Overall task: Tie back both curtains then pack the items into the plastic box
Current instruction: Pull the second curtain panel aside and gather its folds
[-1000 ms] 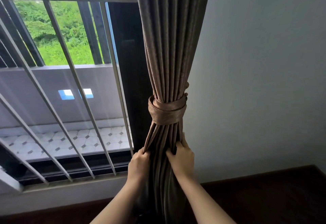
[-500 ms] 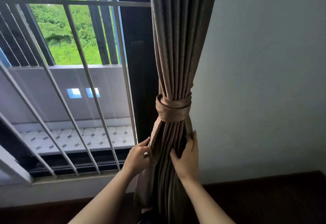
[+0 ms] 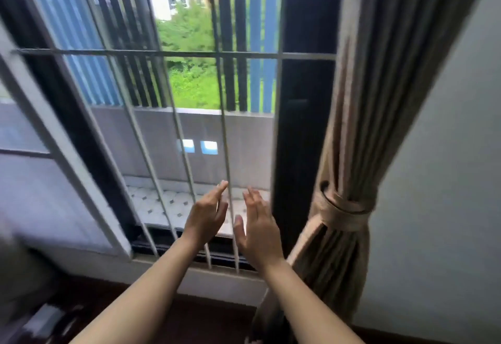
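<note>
Both hands were raised in front of the window grille point(image 3: 173, 53), palms turned toward each other and a narrow gap between them. The left hand point(image 3: 207, 216) held nothing; its fingers point(image 3: 221, 189) were straight and extended toward the bars. The right hand point(image 3: 257, 228) also held nothing; its fingers point(image 3: 253, 198) were straight and slightly spread, the thumb standing apart. Neither hand touched the curtain.

The curtain point(image 3: 379, 99), brown and pleated, hung at the right of the window, between the dark window post point(image 3: 292, 127) and the pale wall point(image 3: 447, 181). It was gathered into a tight bundle at its lower part by a tie-back band point(image 3: 344, 212) of the same fabric, wrapped round it in several turns. Below the band the folds flared outward and reached down to the dark floor point(image 3: 203, 316). The right hand was near the curtain's left edge but clear of it.

Blurred items lay at the lower left on the floor; their nature could not be determined.
</note>
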`<move>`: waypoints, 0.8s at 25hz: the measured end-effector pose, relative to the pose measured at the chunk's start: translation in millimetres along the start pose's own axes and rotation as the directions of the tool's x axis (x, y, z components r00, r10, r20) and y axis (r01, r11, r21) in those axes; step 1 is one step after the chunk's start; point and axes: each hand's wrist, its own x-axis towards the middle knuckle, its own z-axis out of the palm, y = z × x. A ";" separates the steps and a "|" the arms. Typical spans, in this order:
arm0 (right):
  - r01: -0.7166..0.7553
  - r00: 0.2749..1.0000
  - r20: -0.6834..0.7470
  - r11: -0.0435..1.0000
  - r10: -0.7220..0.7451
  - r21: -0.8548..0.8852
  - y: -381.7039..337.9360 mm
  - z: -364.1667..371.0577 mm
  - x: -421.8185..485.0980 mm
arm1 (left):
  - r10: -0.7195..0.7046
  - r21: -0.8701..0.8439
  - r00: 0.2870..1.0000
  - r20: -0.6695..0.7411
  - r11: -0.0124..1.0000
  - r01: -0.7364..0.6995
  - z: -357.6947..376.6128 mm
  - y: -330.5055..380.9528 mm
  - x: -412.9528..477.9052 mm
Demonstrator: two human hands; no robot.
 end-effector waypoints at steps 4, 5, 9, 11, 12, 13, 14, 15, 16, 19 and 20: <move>0.123 0.977 0.171 0.991 -0.130 0.048 -63.2 45.8 68.1 | -0.194 0.121 0.980 -0.052 0.973 0.199 -77.8 -66.9 11.3; 0.159 0.961 0.218 0.985 -0.170 0.064 -86.0 57.5 83.3 | -0.236 0.150 0.969 -0.069 0.958 0.244 -99.4 -84.7 10.7; 0.350 0.872 0.320 0.928 -0.371 0.125 -173.2 112.6 132.4 | -0.379 0.221 0.901 -0.212 0.879 0.422 -189.1 -147.2 4.1; 0.388 0.828 0.357 0.901 -0.433 0.193 -213.9 149.9 148.1 | -0.423 0.245 0.857 -0.295 0.834 0.495 -229.2 -175.4 -6.7; 0.401 0.812 0.365 0.890 -0.456 0.219 -230.4 168.8 153.3 | -0.430 0.271 0.842 -0.326 0.811 0.519 -245.5 -189.0 -12.1; 0.415 0.789 0.379 0.874 -0.484 0.253 -252.9 187.0 159.1 | -0.445 0.296 0.821 -0.358 0.780 0.552 -265.4 -206.1 -19.5; 0.435 0.768 0.376 0.854 -0.517 0.286 -276.5 205.4 165.7 | -0.463 0.315 0.798 -0.386 0.747 0.585 -286.0 -224.9 -26.3; 0.444 0.746 0.384 0.836 -0.545 0.323 -300.5 224.7 172.0 | -0.481 0.326 0.774 -0.411 0.716 0.618 -307.7 -245.1 -32.3; 0.452 0.717 0.393 0.813 -0.575 0.367 -326.4 242.1 179.6 | -0.494 0.333 0.751 -0.439 0.686 0.646 -330.4 -264.0 -38.1; 0.454 0.715 0.351 0.783 -0.605 0.426 -405.3 289.5 200.5 | -0.518 0.350 0.690 -0.505 0.608 0.712 -397.4 -313.9 -55.5; 0.467 0.716 0.330 0.773 -0.615 0.429 -428.2 301.1 205.3 | -0.520 0.362 0.678 -0.519 0.585 0.726 -416.8 -326.0 -60.9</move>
